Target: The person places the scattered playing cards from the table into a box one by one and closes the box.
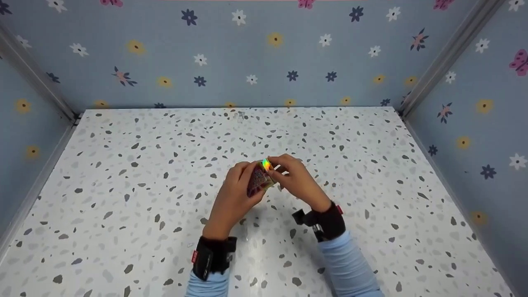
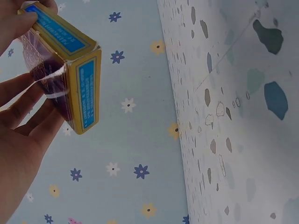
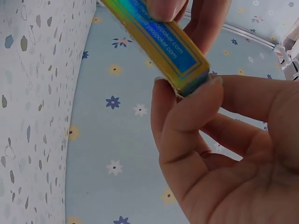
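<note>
A small playing card box (image 1: 258,178) is held tilted above the table, its gold-edged side catching a rainbow glare. My left hand (image 1: 235,189) grips the box by its sides, with the fingers behind and the thumb on a blue-panelled edge in the left wrist view. Blue panels with a yellow border show on the card box (image 2: 83,93); its purplish face is partly hidden by the hand. At the other end, my right hand (image 3: 219,144) pinches a corner of the box (image 3: 175,51) between thumb and finger. Printed web text ending in "poker.com" runs along that side.
Both hands are over the middle of the white speckled table (image 1: 136,231). A blue flowered wall (image 1: 231,49) stands behind it, with side walls at left and right. Black camera straps (image 1: 330,220) sit on both wrists.
</note>
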The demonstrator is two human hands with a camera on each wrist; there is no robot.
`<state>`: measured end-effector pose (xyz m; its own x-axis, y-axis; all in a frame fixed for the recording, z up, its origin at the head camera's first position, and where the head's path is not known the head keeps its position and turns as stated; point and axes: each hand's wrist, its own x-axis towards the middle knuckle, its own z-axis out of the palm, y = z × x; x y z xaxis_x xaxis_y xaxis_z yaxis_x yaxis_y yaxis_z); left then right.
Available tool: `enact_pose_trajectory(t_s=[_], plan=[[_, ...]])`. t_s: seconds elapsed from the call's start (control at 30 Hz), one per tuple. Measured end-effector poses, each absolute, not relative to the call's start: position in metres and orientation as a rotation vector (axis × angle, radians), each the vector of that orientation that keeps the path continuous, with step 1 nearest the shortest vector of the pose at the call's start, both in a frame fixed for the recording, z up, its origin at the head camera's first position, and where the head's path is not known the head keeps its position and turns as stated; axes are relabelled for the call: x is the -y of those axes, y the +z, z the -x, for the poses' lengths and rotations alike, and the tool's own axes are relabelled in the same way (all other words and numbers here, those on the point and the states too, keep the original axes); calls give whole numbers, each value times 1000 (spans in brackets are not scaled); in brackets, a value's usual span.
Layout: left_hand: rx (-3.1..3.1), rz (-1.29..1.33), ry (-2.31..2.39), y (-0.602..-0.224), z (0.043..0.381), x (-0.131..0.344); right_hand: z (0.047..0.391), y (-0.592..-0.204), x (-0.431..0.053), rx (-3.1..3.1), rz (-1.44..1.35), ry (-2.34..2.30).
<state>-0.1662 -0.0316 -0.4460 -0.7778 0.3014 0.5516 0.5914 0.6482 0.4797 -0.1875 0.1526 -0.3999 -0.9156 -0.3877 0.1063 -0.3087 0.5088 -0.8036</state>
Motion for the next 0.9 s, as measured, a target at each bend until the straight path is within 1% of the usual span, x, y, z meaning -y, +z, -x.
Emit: enact_pose_trajectory(t_s=[0.33,0.63,0.87,0.9], plan=[[2459,680,-907,-445,166,32,182,-398,-142,-2822,574,-1236],[2457,684,-941,-444,165,33,186,-402,-146,-2687,576,-1427],[2477,675,-938,-444,164,33,184,-398,-145,-2618,521,-1495],[2474,677,-941,-444,164,33,187,-403,-147,-2596,517,-1510]])
